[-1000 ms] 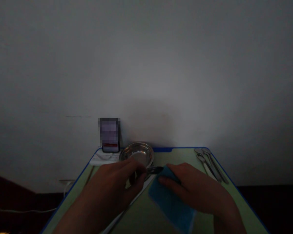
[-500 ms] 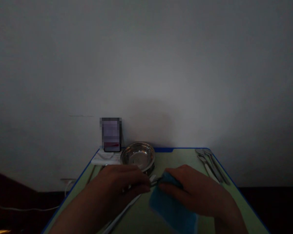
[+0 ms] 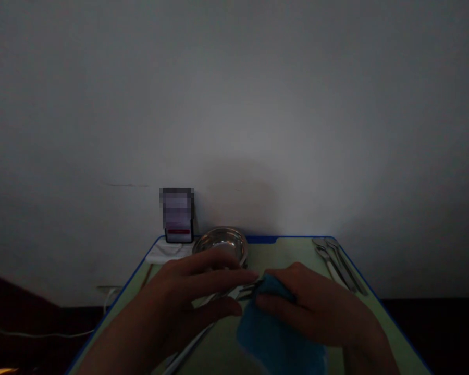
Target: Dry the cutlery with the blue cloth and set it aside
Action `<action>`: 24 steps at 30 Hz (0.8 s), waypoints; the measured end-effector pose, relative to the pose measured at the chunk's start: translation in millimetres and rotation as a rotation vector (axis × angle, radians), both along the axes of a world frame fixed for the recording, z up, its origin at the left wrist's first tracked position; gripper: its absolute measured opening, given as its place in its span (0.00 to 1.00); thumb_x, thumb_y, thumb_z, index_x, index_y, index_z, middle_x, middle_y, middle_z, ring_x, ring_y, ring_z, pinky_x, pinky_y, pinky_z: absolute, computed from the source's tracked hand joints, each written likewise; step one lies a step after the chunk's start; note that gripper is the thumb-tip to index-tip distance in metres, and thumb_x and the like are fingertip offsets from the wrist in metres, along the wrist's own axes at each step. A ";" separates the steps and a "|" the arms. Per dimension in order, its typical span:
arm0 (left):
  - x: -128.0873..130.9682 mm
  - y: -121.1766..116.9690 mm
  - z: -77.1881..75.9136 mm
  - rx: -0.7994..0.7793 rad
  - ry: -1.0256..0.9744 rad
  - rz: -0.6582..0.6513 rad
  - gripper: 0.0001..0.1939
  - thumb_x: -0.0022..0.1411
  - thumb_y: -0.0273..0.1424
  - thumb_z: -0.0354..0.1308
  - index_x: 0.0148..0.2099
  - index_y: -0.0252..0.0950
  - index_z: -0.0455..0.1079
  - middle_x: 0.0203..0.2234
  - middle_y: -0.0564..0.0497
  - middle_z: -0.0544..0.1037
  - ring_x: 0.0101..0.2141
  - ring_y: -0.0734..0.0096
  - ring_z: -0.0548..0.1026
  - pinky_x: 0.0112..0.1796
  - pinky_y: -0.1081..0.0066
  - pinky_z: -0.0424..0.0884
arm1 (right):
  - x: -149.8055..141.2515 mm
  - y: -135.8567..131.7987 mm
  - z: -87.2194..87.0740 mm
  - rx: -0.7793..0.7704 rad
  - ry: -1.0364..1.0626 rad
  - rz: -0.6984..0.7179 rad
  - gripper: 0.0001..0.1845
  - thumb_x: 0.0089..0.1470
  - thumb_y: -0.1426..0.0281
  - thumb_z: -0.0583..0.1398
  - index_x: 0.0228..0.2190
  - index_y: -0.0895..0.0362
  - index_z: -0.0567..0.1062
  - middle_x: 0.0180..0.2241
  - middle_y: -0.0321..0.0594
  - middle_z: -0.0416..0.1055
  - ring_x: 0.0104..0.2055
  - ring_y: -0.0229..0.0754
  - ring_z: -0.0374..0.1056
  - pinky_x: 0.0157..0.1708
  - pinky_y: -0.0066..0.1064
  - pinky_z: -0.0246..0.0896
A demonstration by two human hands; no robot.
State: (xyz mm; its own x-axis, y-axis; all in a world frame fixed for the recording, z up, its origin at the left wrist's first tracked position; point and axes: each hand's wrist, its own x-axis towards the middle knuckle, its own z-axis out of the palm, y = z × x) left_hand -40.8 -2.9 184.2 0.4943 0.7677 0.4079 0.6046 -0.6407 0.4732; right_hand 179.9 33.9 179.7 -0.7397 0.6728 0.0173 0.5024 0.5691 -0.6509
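My right hand (image 3: 305, 304) is closed round a blue cloth (image 3: 277, 333), which hangs below its fingers. Out of the cloth's left side pokes the end of a metal fork (image 3: 249, 289), its tines pointing left; the rest of it is hidden in cloth and hand. My left hand (image 3: 195, 297) is beside the tines, thumb and fingers spread apart above and below them. Below and behind the left hand a long metal utensil (image 3: 191, 348) slants across the table, partly covered by the hand.
A shiny steel bowl (image 3: 240, 242) sits at the table's back, partly behind my left hand. Several metal utensils (image 3: 338, 265) lie at the right edge. A phone (image 3: 179, 235) leans on the wall above white tissue (image 3: 160, 252). The light-green table (image 3: 287, 252) has a blue rim.
The left thumb and fingers, pinched together at the fork end before, have parted and reach a little further right. The right hand keeps its grip, and the cloth's lower part has shifted slightly right.
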 end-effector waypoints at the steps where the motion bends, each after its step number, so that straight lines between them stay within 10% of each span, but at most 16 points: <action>1: -0.1 -0.3 -0.2 0.017 -0.004 -0.011 0.19 0.58 0.30 0.58 0.51 0.52 0.66 0.40 0.55 0.73 0.39 0.75 0.73 0.38 0.79 0.70 | -0.2 0.4 0.3 -0.015 0.006 0.023 0.13 0.57 0.62 0.52 0.29 0.57 0.70 0.22 0.32 0.66 0.22 0.30 0.58 0.22 0.23 0.47; 12: -3.4 3.0 -1.6 0.104 -0.054 -0.087 0.16 0.59 0.29 0.57 0.50 0.49 0.67 0.38 0.56 0.72 0.36 0.78 0.74 0.35 0.82 0.71 | -0.5 6.2 -2.1 -0.081 0.056 0.098 0.14 0.55 0.59 0.54 0.29 0.57 0.70 0.21 0.30 0.62 0.22 0.29 0.58 0.20 0.21 0.48; 24: -27.8 -0.2 -6.1 0.121 -0.126 0.110 0.16 0.53 0.37 0.62 0.46 0.49 0.70 0.40 0.55 0.75 0.38 0.71 0.75 0.37 0.76 0.73 | 24.7 11.4 -9.5 -0.138 0.034 0.050 0.18 0.49 0.54 0.58 0.34 0.55 0.72 0.26 0.34 0.67 0.28 0.36 0.63 0.24 0.24 0.54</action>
